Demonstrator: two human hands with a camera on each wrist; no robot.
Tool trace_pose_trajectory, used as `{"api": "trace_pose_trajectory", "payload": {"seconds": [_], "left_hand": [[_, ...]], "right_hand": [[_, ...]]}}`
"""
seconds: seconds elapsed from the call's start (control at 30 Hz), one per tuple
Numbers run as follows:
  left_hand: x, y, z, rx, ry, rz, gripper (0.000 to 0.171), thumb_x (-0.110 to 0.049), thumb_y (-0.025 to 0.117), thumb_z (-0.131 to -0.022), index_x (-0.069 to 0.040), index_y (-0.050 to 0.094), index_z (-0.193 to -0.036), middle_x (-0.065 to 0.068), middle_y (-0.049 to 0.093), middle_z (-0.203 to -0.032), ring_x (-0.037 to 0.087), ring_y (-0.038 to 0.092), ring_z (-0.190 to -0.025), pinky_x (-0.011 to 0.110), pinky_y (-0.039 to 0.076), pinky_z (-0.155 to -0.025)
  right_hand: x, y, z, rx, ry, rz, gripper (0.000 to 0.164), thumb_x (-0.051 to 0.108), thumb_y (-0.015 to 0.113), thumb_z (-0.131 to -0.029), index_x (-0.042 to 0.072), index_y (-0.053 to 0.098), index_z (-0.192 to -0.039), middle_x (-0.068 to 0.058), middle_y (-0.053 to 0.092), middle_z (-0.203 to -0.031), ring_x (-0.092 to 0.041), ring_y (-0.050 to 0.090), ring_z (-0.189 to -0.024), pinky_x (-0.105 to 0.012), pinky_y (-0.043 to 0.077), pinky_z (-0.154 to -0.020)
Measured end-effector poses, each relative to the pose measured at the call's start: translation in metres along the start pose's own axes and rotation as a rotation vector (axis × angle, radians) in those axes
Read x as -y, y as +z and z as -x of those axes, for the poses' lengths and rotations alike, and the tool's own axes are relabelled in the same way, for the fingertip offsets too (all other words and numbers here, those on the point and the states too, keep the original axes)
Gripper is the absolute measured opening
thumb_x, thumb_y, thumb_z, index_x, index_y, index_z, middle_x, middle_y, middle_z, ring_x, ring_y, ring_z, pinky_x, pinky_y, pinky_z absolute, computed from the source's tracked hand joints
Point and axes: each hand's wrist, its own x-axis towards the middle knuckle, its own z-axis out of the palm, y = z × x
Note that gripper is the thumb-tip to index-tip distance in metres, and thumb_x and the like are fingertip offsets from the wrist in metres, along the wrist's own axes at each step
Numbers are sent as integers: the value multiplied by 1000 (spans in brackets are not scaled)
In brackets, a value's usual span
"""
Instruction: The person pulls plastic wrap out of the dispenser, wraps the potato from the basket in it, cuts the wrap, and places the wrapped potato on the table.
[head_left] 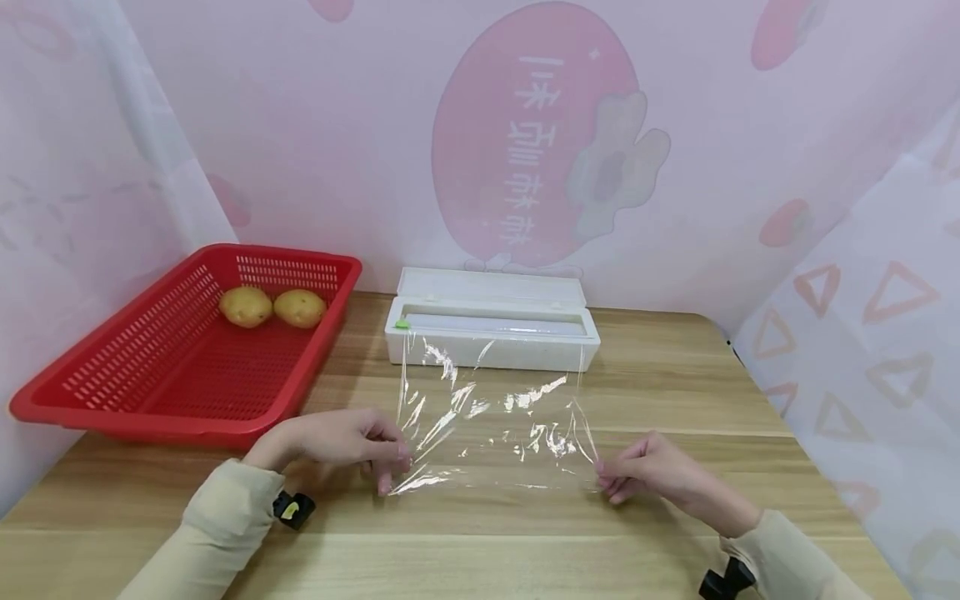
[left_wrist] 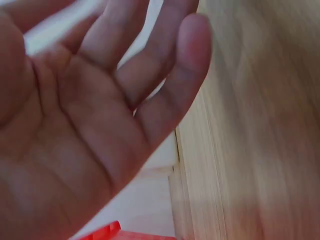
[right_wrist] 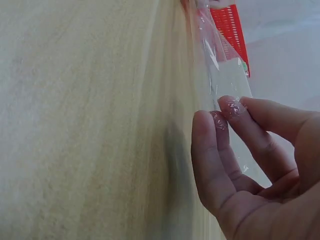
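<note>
A sheet of clear plastic wrap (head_left: 487, 425) stretches from a white dispenser box (head_left: 491, 354) toward the person, shiny with creases. In the head view the left hand (head_left: 345, 439) pinches its near left corner, and the right hand (head_left: 663, 473) pinches the near right corner. The box's lid (head_left: 491, 287) is up, showing the roll (head_left: 495, 323) inside and a small green slider (head_left: 402, 324) at the left end. In the right wrist view, film clings to the fingertips (right_wrist: 233, 107). The left wrist view shows the palm (left_wrist: 75, 125); its fingertips are mostly cut off.
A red plastic basket (head_left: 300, 408) stands at the left, holding two potatoes (head_left: 246, 307) at its far end. The wooden table (head_left: 480, 558) meets a pink and white printed cloth (head_left: 337, 150) at the back and sides. Black wrist cameras (head_left: 294, 509) are strapped to both sleeves.
</note>
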Motion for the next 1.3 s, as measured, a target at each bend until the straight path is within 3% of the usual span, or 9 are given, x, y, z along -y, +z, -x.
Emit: {"api": "trace_pose_trajectory", "payload": {"seconds": [0.2,0.3,0.57,0.77,1.03,1.3], "left_hand": [[2,5,-3,-80,-100,57,15,-11,60,-99,2,67,-99,15,69,-73,34,70,-71,40,56,-65],[2,7,-4,-105,-141,97,10,-7,65,-94,3,67,-97,19,69,-73,32,69,-68,38,57,-60],[1,11,-4,-141,-212,56,9,-5,74,-87,0,67,-88,17,68,-69,27,68,-60,27,51,-50],[0,12,-5,-132,-198,3,8,-6,75,-86,-1,68,-87,14,68,-68,26,68,-61,25,46,-48],[0,10,-8,-145,-139,-20,8,-6,69,-91,2,68,-90,14,68,-72,27,67,-66,41,57,-61],[-1,9,-10,-218,-111,-44,10,-10,67,-94,0,68,-90,11,69,-76,24,65,-70,31,52,-56]], "right_hand": [[-1,7,-2,-42,31,143,23,13,75,-88,-10,73,-90,-23,70,-81,-20,67,-59,-34,57,-57],[-2,8,-2,-63,61,150,21,11,76,-86,-8,72,-95,-22,70,-82,-19,65,-54,-31,55,-50],[-3,9,-1,-145,68,248,21,9,84,-76,-3,71,-87,-18,70,-73,-19,63,-48,-31,53,-45],[-3,11,1,-161,56,292,29,9,89,-68,-2,68,-85,-14,69,-68,-13,56,-43,-21,42,-39],[-9,9,2,-175,1,314,29,5,90,-65,-2,70,-85,-8,64,-67,-7,45,-42,-18,36,-38],[-12,7,2,-176,-1,355,25,11,91,-65,3,76,-83,2,55,-57,-5,37,-44,-18,32,-40]]}}
